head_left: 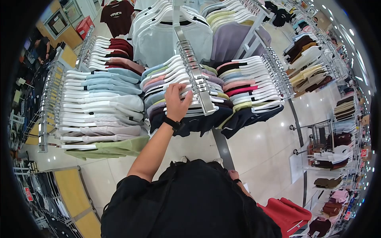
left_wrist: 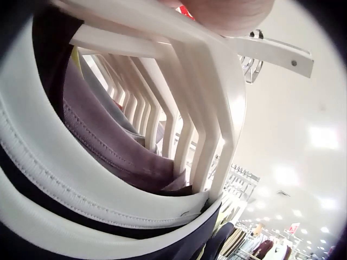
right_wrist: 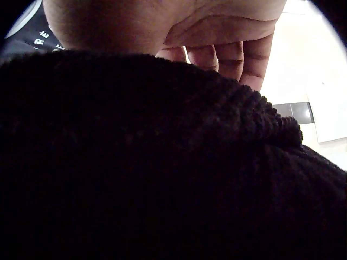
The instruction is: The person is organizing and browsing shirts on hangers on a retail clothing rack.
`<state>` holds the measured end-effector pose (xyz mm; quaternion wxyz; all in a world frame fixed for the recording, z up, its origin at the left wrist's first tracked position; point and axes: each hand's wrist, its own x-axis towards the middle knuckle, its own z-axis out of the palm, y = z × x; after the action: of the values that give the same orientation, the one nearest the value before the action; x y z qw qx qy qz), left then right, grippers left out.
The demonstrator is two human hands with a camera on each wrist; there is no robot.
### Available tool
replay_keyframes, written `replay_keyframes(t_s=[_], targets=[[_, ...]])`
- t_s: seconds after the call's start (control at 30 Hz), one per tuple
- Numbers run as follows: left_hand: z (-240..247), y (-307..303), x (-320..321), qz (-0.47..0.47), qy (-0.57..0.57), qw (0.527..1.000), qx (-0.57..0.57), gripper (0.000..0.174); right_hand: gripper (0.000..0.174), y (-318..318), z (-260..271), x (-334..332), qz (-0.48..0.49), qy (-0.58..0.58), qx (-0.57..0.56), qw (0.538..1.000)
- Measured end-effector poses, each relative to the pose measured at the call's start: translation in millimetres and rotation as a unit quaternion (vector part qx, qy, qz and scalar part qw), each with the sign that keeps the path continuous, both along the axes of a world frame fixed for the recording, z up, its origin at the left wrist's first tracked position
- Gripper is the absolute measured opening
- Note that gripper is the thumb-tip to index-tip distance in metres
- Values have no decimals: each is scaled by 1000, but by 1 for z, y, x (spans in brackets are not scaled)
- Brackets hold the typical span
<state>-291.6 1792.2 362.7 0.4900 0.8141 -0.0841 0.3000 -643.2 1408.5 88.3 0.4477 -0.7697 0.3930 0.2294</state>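
My left hand (head_left: 177, 104), with a dark band on its wrist, reaches over the white hangers (head_left: 174, 79) of the middle rack. Its thumb stands apart from the bent fingers. In the left wrist view, skin of that hand (left_wrist: 233, 13) lies right over the front hangers (left_wrist: 209, 108). Below them are the light neckband of a shirt (left_wrist: 157, 208) and a purple shirt (left_wrist: 114, 135). My right hand (head_left: 234, 175) hangs low by my side. The right wrist view shows its fingers (right_wrist: 230, 59) hanging loosely, partly hidden behind black fabric (right_wrist: 162, 162).
A metal rail (head_left: 194, 75) runs above the middle shirts. Racks of light blue and white shirts (head_left: 115, 103) and mixed shirts (head_left: 242, 87) flank it. A red garment (head_left: 283, 216) hangs behind my right side. A cart (head_left: 319, 135) stands farther right on the tiled floor (head_left: 258, 146).
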Motion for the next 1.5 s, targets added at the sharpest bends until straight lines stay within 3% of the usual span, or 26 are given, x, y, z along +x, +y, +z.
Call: replay_keyframes(t_s=[0.07, 0.17, 0.3, 0.37, 0.4, 0.47, 0.5, 0.63, 0.73, 0.87, 1.07, 1.1, 1.2, 1.23, 1.3, 1.5], targets=[[3, 3, 4, -11, 18, 1000, -18, 28, 20, 2, 4, 2, 10, 6, -6, 1000], [5, 18, 25, -13, -85, 995, 40, 25, 20, 5, 12, 3, -19, 10, 9, 1000], [17, 55, 88, -23, -55, 996, 66, 29, 30, 6, 14, -4, -16, 19, -20, 999], [20, 73, 113, -135, 39, 981, 132, 34, 30, 5, 14, -3, -33, 25, -19, 999], [22, 78, 121, -135, 35, 981, 132, 34, 30, 4, 14, -2, -33, 21, -19, 999], [27, 83, 134, -113, 253, 957, 88, 35, 29, 7, 18, -3, -46, 23, -5, 999], [24, 85, 143, -149, 272, 948, 70, 34, 29, 7, 19, -5, -53, 24, -7, 998], [25, 78, 154, -139, 271, 952, -30, 35, 30, 2, 20, -10, -56, 22, -3, 998], [37, 82, 161, -56, 69, 985, 145, 38, 21, -2, 14, -12, -47, 0, 22, 999], [46, 81, 169, -145, 249, 950, 122, 40, 23, -4, 10, -18, -41, 9, 12, 999], [49, 72, 155, -109, 208, 966, 107, 43, 23, -11, 7, -23, -63, 5, 20, 998], [38, 70, 158, -66, 121, 980, 141, 44, 23, -10, 10, -23, -67, 14, 20, 997], [31, 71, 161, -48, 35, 986, 153, 45, 23, -13, 8, -22, -49, 19, 14, 999], [33, 73, 162, -45, 35, 987, 153, 45, 23, -14, 9, -21, -46, 19, 14, 999], [38, 76, 165, -100, 219, 964, 115, 47, 23, -12, 9, -18, -53, 16, 22, 998], [25, 76, 159, -89, 140, 979, 115, 48, 23, -10, 12, -14, -40, 19, 15, 999]])
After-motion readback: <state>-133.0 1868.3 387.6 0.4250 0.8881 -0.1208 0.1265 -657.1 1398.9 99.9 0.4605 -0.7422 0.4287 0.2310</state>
